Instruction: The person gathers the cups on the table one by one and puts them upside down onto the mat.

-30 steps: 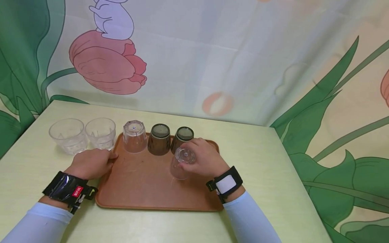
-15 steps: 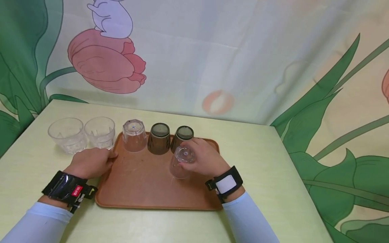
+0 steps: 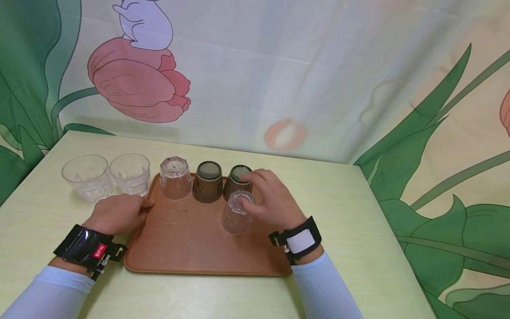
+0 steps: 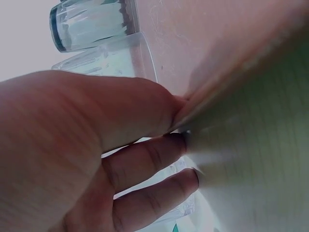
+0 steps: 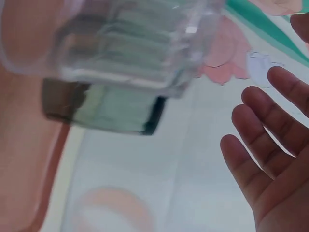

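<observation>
Right hand point(image 3: 275, 199) has its fingers spread just beside an upside-down clear glass point(image 3: 236, 223), right of centre on the brown tray point(image 3: 191, 254); can't tell if the thumb's touching. Left hand point(image 3: 117, 213) is pinching the tray's left rim. Far side's got another flipped glass point(image 3: 175, 184), then two smoky ones point(image 3: 207, 186) to its right. Two upright tumblers point(image 3: 129, 177) sit left on the desk point(image 3: 338, 212).

Glossy glass-like clear cups point(image 3: 236, 223), glossy smoked cups point(image 3: 207, 188), scratched plastic-looking tray point(image 3: 187, 248), smooth table point(image 3: 338, 212), creased cloth backdrop point(image 3: 239, 79)
</observation>
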The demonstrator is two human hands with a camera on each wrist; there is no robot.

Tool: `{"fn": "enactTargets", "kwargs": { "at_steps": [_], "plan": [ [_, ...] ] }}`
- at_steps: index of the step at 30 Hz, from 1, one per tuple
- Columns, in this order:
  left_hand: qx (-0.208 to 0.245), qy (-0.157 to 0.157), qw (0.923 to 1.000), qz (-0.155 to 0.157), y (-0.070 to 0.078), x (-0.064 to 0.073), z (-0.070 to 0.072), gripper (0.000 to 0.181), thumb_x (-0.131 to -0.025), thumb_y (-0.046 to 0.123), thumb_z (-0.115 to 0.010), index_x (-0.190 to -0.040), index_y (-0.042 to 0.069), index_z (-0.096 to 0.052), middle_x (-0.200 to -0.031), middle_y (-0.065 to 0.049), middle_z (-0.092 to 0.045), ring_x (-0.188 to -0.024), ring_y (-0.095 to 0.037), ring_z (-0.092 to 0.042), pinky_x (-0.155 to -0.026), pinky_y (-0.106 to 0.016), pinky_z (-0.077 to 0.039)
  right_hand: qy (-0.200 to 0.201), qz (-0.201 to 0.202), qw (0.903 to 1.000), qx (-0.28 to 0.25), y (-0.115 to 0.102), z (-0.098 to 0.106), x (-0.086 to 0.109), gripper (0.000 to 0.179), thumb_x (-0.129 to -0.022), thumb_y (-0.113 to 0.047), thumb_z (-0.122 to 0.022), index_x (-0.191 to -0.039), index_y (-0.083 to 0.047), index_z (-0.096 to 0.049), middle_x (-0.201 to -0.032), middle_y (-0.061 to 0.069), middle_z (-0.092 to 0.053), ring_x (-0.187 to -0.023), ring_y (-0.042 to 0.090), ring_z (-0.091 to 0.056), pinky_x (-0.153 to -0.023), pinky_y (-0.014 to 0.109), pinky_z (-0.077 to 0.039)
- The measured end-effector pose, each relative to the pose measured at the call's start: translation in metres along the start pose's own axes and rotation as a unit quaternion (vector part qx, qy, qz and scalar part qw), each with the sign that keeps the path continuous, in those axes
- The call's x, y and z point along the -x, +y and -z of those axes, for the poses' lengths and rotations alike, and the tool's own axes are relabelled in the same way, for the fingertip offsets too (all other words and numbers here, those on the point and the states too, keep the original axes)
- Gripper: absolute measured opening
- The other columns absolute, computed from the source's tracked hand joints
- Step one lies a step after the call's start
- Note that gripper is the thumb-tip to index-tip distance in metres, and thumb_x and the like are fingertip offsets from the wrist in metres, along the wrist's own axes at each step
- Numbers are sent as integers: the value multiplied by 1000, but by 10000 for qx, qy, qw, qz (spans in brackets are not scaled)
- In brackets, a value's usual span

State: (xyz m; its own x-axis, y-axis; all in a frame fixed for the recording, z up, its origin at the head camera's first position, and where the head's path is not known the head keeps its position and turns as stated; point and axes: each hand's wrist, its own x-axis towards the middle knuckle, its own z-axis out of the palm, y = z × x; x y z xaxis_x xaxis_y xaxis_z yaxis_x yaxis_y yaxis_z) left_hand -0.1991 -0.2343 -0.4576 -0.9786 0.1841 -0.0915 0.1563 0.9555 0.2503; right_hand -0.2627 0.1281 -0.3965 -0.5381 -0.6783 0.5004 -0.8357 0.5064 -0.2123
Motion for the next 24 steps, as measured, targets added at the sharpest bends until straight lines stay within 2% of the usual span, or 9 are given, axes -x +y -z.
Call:
{"fn": "enactTargets", "kwargs": {
  "at_steps": [9, 16, 24],
  "plan": [
    [-11, 20, 10000, -5, 2, -1, 0, 40, -96, 26, -64, -126, 0, -68, -57, 0, -45, -51, -16, -47, -45, -28, -33, 457, 457, 9978, -150, -19, 21, -5, 43, -86, -26, -74, -124, -8, -64, -118, 8, -62, -114, 23, -56, -98, 34, -49],
    [-118, 70, 9999, -52, 5, -2, 1, 36, -96, 28, -64, -120, 3, -71, -57, 0, -46, -51, -17, -47, -45, -30, -33, 733, 603, 9950, -302, -25, 32, -6, 40, -89, -27, -71, -122, -7, -64, -119, 9, -63, -113, 24, -56, -97, 34, -49],
    [-153, 113, 9998, 0, 7, -1, 3, 36, -97, 29, -62, -119, 1, -71, -57, 0, -47, -52, -19, -47, -45, -32, -34, 685, 593, 9952, -378, -21, 28, -6, 42, -89, -28, -70, -125, -6, -63, -121, 10, -62, -114, 23, -56, -97, 33, -49]
  ]
}}
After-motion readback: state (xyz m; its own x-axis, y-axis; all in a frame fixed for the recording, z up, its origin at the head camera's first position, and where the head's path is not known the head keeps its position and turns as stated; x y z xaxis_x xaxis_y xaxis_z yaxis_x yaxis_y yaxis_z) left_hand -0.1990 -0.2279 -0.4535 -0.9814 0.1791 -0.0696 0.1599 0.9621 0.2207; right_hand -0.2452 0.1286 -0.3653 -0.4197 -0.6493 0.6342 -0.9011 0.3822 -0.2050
